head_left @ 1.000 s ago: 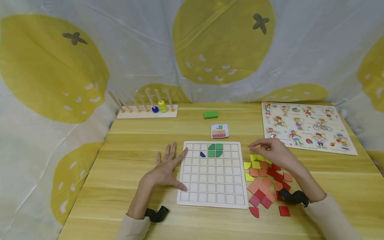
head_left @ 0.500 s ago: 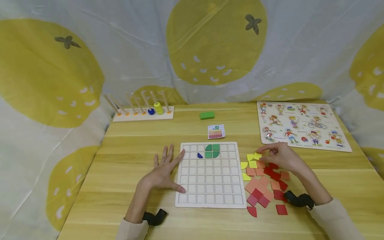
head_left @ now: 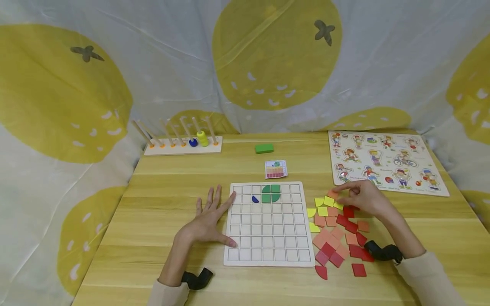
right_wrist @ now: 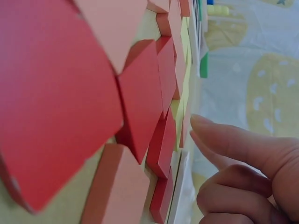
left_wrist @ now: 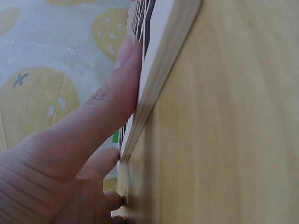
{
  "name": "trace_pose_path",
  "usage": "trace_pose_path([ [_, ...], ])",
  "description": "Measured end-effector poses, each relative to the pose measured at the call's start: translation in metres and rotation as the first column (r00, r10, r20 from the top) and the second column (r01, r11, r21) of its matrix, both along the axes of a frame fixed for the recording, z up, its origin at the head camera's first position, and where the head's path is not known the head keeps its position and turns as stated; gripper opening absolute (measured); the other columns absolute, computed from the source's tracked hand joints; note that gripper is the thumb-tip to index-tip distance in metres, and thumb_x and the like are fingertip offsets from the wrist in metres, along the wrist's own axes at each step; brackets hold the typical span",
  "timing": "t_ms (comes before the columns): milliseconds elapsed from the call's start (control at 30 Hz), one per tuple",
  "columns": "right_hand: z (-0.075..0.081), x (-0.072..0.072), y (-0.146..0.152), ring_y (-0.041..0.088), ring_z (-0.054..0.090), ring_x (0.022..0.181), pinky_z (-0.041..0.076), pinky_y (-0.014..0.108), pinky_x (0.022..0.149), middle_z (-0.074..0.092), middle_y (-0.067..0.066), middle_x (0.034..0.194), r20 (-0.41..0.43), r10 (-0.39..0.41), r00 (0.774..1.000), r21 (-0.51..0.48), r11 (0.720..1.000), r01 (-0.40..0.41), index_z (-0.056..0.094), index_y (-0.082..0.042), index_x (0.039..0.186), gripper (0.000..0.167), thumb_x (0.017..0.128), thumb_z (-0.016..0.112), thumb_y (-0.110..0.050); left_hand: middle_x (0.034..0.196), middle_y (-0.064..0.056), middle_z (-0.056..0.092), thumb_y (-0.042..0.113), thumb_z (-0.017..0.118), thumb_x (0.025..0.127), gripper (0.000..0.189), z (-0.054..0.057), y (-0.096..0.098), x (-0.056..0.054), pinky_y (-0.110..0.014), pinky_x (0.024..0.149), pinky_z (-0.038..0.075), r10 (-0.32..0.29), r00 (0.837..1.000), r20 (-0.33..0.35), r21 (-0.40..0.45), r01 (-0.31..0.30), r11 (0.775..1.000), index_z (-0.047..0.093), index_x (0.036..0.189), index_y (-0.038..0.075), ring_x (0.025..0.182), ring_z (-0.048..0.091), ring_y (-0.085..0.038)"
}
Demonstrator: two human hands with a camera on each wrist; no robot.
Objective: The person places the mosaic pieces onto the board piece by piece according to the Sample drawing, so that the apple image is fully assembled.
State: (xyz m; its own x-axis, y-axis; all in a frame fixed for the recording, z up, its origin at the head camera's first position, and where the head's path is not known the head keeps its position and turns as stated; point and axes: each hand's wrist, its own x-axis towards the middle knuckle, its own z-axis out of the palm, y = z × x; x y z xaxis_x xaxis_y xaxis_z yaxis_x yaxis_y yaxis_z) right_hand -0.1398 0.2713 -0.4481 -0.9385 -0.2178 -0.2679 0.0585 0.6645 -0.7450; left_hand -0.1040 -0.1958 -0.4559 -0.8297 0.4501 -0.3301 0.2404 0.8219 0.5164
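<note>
In the head view, my left hand [head_left: 204, 225] spreads along the left edge of a white grid board [head_left: 268, 265], index finger and thumb resting on its border. The left wrist view shows the thumb [left_wrist: 107, 98] lying on the board's edge. Green pieces [head_left: 266, 197] and a dark blue piece [head_left: 255, 199] sit in the grid's upper cells. Right of the board, my right hand [head_left: 363, 197] pinches an orange square tile [head_left: 332, 194] between thumb and index finger, the other fingers curled. Yellow tiles [head_left: 323, 211] lie just below it.
Orange and red tiles [head_left: 327, 249] lie scattered right of the board. Behind the board are a small pattern card [head_left: 275, 169], a green block [head_left: 264, 148] and a peg stand [head_left: 183, 147] with beads. A picture puzzle board [head_left: 390, 161] lies at the back right.
My right hand has come down from beside the board to the yellow tiles, then shifted slightly right. An orange tile now shows at its fingertips. The left hand has stayed on the board.
</note>
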Motion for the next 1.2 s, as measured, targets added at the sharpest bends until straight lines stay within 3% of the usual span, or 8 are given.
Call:
trace_pose_path([
  [367, 0.000, 0.000, -0.001, 0.010, 0.030, 0.052, 0.029, 0.028, 0.048, 0.032, -0.005, 0.057, 0.010, -0.021, 1.000, -0.005, 1.000, 0.021, 0.074, 0.000, 0.124, 0.039, 0.090, 0.081, -0.019, 0.169, -0.022, -0.027, 0.053, 0.094, 0.066, 0.138, 0.000, 0.000, -0.002, -0.075, 0.117, -0.019, -0.004, 1.000, 0.008, 0.006, 0.004, 1.000, 0.007, 0.168, 0.022, 0.156, -0.028, -0.045],
  [533, 0.000, 0.000, -0.004, 0.009, 0.028, 0.052, 0.028, 0.028, 0.048, 0.032, -0.005, 0.058, 0.013, 0.015, 1.000, -0.042, 0.999, -0.014, 0.076, -0.001, 0.119, 0.033, 0.090, 0.080, -0.017, 0.169, -0.022, -0.027, 0.053, 0.094, 0.066, 0.138, -0.002, -0.002, -0.002, -0.076, 0.117, -0.018, -0.009, 1.000, -0.001, 0.002, 0.009, 1.000, 0.007, 0.168, 0.021, 0.156, -0.027, -0.046],
  [800, -0.001, -0.005, -0.030, 0.012, 0.033, 0.059, 0.028, 0.026, 0.052, 0.034, -0.003, 0.063, -0.024, 0.083, 0.996, -0.023, 0.996, -0.084, 0.078, 0.000, 0.112, 0.029, 0.087, 0.083, -0.012, 0.169, -0.023, -0.028, 0.053, 0.093, 0.067, 0.137, -0.002, -0.007, 0.000, -0.076, 0.116, -0.020, 0.005, 1.000, 0.006, 0.005, -0.005, 1.000, 0.006, 0.168, 0.021, 0.155, -0.029, -0.047],
  [1200, -0.002, -0.010, -0.053, 0.012, 0.032, 0.055, 0.026, 0.024, 0.050, 0.038, -0.004, 0.058, 0.015, 0.096, 0.995, -0.003, 0.995, -0.096, 0.081, -0.004, 0.100, 0.017, 0.085, 0.084, -0.014, 0.169, -0.023, -0.028, 0.054, 0.093, 0.068, 0.137, -0.003, -0.001, -0.001, -0.076, 0.116, -0.020, -0.016, 1.000, 0.001, 0.010, 0.016, 1.000, 0.006, 0.168, 0.021, 0.155, -0.029, -0.046],
])
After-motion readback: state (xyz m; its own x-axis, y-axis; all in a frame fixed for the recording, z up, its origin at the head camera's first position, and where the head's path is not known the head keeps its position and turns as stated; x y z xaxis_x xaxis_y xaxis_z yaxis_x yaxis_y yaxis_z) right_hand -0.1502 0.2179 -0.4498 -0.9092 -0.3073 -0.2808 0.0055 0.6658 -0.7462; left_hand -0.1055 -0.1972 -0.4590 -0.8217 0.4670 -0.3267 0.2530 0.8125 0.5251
